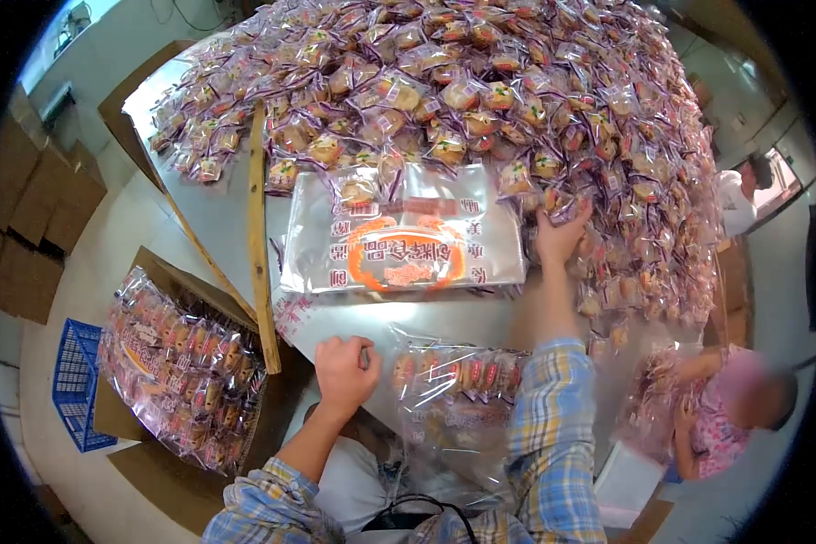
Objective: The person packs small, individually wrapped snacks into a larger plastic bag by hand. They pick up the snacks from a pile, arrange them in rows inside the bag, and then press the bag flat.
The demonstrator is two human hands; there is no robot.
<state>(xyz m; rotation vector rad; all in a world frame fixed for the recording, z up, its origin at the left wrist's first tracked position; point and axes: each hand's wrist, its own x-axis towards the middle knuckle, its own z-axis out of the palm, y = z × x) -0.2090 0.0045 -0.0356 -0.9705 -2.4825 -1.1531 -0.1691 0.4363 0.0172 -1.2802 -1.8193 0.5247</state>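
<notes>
My left hand (346,374) is closed in a loose fist above the table's near edge, with nothing visible in it. To its right lies an open clear bag (458,399) with rows of wrapped cakes inside. My right hand (562,234) reaches to the near edge of a large pile of individually wrapped cakes (462,95), its fingers closed around one wrapped cake (562,210). Left of that hand lies a flat stack of printed clear bags (408,249), with a single wrapped cake (357,190) on its far edge.
A wooden strip (257,227) runs along the table's left part. Below left, a cardboard box (127,403) holds a filled bag (186,372) beside a blue crate (77,385). Brown cartons (27,199) stand far left. A co-worker (730,408) handles bags at right; another person (739,195) is farther back.
</notes>
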